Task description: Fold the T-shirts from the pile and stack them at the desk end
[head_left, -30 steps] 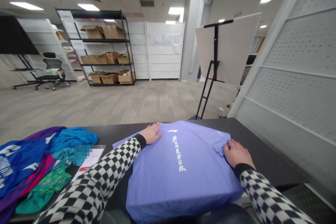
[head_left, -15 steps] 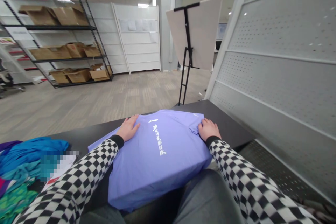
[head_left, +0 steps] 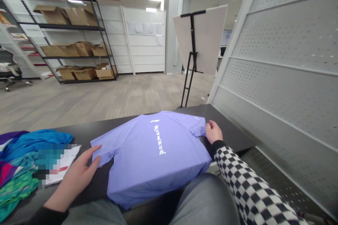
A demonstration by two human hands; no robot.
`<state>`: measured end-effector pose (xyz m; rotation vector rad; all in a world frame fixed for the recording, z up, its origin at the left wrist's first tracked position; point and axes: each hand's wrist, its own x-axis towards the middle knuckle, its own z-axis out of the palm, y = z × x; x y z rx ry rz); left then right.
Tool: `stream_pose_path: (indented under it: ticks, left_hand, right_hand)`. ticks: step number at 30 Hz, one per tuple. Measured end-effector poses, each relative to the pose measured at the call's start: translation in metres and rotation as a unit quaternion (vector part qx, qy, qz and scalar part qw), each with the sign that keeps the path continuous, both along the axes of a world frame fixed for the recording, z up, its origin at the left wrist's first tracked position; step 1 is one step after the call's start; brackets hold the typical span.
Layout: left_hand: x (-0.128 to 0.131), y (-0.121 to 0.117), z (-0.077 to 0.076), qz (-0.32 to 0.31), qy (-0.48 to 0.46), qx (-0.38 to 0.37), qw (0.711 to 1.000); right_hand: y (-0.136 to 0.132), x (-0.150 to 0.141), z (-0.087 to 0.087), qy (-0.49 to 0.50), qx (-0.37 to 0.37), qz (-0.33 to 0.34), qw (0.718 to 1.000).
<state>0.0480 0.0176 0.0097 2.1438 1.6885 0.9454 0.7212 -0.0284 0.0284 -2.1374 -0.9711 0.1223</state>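
A lavender T-shirt [head_left: 137,158] lies spread out on the black table [head_left: 92,132], with white characters running down its middle and its lower edge hanging over the front. My left hand [head_left: 79,170] is at the shirt's left sleeve, thumb and fingers apart, fingertips at the sleeve's outer edge. Beside the hem of the right sleeve is my right hand [head_left: 214,132], its fingers curled in. Whether any cloth is between those fingers is hidden.
Colourful crumpled clothes [head_left: 31,151] and a white packet with a red mark [head_left: 66,167] lie at the left. A perforated panel [head_left: 280,59] rises at the right. Behind the table stand an easel with a board [head_left: 194,35] and a shelf with cardboard boxes [head_left: 76,26].
My left hand has moved from the shirt's shoulder down and left to the left sleeve, which now shows spread out. My right hand has curled its fingers by the right sleeve. The view has shifted slightly.
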Motion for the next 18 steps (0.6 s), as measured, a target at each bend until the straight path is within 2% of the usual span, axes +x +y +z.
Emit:
stream_pose_path:
  ticks: [2,4,7,10,14,18]
  left_hand:
    - [-0.009,-0.031,-0.008,0.017,-0.015,0.016,1.0]
    - [-0.009,-0.055,-0.009,0.024,-0.015,0.02,0.999]
    - [-0.003,-0.071,-0.005,0.018,0.006,0.007,1.0]
    - [0.004,-0.062,0.002,0.002,0.018,0.019,1.0]
    - [0.015,-0.032,0.015,-0.025,0.028,0.04,0.999]
    - [0.027,0.0,0.019,-0.088,0.096,-0.022,0.991]
  right_hand:
    - [-0.003,-0.001,0.0,-0.021,-0.012,0.007,1.0]
    - [-0.004,-0.003,-0.003,-0.073,-0.038,0.025,0.996]
    - [0.002,0.0,-0.011,-0.17,-0.112,0.072,0.976]
    - [0.012,0.006,-0.018,-0.238,-0.166,0.1,0.952]
    - [0.017,0.009,-0.017,-0.252,-0.211,0.09,0.94]
    - [0.014,0.007,-0.012,-0.246,-0.213,0.085,0.942]
